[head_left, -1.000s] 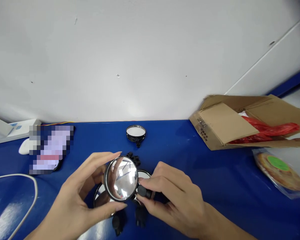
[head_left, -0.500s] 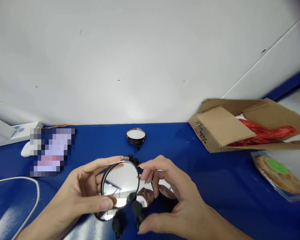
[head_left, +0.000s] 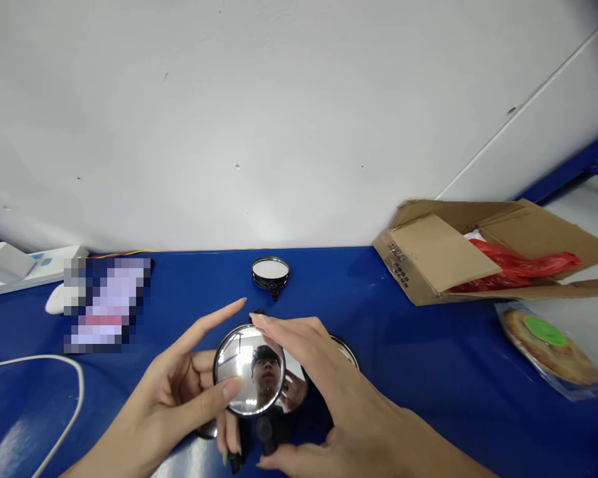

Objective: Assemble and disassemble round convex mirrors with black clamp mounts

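A round convex mirror [head_left: 259,345] with a thin black rim is tilted toward me in the lower middle, reflecting a person. My left hand [head_left: 179,392] grips its left side, thumb on the glass, other fingers behind and below, index finger stretched out. My right hand [head_left: 323,392] spans the mirror from the right, fingertips at the top rim and thumb against a black clamp mount [head_left: 266,431] below. Behind the held mirror lies a second round mirror [head_left: 296,385], and another mirror's edge [head_left: 346,348] shows past my right hand. More black mount parts are partly hidden under my left fingers.
A small round mirror [head_left: 270,270] on a black mount stands near the wall on the blue table [head_left: 199,282]. To the right are an open cardboard box [head_left: 428,255] with red plastic and a wrapped round item [head_left: 548,342]. A blurred phone-like object [head_left: 112,292] and white cable [head_left: 77,392] are left.
My right hand has moved left, its fingers now reaching the top rim of the mirror. My left index finger has straightened off the rim. The held mirror has shifted slightly right and turned.
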`<act>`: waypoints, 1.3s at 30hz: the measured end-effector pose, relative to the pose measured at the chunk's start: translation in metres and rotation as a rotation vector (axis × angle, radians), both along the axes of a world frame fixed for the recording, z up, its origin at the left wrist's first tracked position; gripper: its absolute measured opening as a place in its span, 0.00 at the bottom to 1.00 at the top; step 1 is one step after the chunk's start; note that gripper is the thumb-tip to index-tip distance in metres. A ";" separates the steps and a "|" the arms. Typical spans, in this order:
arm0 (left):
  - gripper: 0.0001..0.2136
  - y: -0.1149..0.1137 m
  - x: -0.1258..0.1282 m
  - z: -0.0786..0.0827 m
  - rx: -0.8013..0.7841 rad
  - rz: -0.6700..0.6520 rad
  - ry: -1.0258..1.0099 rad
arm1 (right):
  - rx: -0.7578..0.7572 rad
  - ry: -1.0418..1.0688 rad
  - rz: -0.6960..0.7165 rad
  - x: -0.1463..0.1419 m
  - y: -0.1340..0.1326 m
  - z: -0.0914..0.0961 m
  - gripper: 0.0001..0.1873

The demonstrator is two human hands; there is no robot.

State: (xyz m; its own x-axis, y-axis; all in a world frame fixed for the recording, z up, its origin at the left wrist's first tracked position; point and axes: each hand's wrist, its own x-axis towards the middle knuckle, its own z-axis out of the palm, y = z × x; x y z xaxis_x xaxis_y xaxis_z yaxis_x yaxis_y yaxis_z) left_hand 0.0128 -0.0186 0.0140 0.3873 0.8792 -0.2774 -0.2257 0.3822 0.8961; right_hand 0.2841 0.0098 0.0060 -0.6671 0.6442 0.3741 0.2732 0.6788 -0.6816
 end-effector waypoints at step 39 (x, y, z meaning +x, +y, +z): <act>0.22 0.027 -0.034 -0.025 0.266 0.115 0.335 | -0.520 -0.780 -0.227 0.074 0.010 0.044 0.67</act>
State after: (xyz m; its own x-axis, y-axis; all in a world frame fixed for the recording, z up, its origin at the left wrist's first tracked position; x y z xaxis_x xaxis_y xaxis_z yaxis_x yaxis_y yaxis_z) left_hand -0.0212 0.0082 -0.0114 0.2102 0.9691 -0.1291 0.0663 0.1176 0.9909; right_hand 0.3577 0.0200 0.0504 -0.4459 0.7486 -0.4907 0.8644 0.2178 -0.4532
